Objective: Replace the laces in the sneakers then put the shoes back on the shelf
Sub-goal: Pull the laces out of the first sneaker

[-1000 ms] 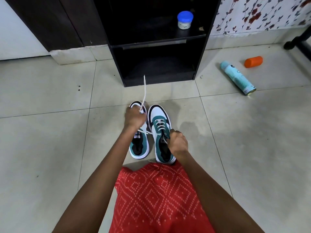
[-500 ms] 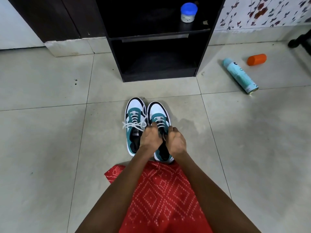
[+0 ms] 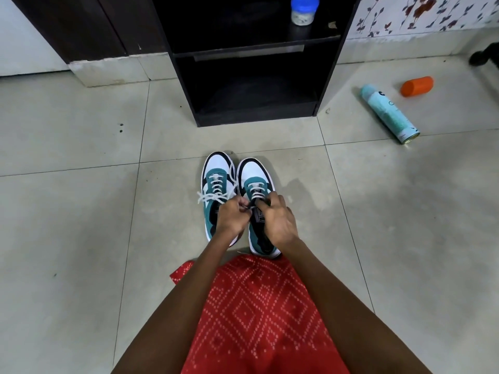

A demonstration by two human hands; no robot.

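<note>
Two teal, white and black sneakers stand side by side on the tiled floor, toes toward the black shelf [image 3: 324,85]. The left sneaker [image 3: 216,171] has its white lace [image 3: 206,197] tied in a bow across the tongue. Over the right sneaker [image 3: 256,174], my left hand [image 3: 231,218] and my right hand [image 3: 278,220] meet above the tongue, and each pinches an end of that shoe's white lace. The lace ends between my fingers are mostly hidden.
The shelf's lower bay is open and dark; a blue-lidded jar [image 3: 303,10] sits on the upper board. A teal spray can [image 3: 388,113] and its orange cap [image 3: 417,86] lie on the floor to the right. My red patterned garment [image 3: 259,314] covers my lap.
One second ago my left hand pulled a lace up high above the left sneaker. It has since come down and across to the right sneaker, joining my right hand at the lace.
</note>
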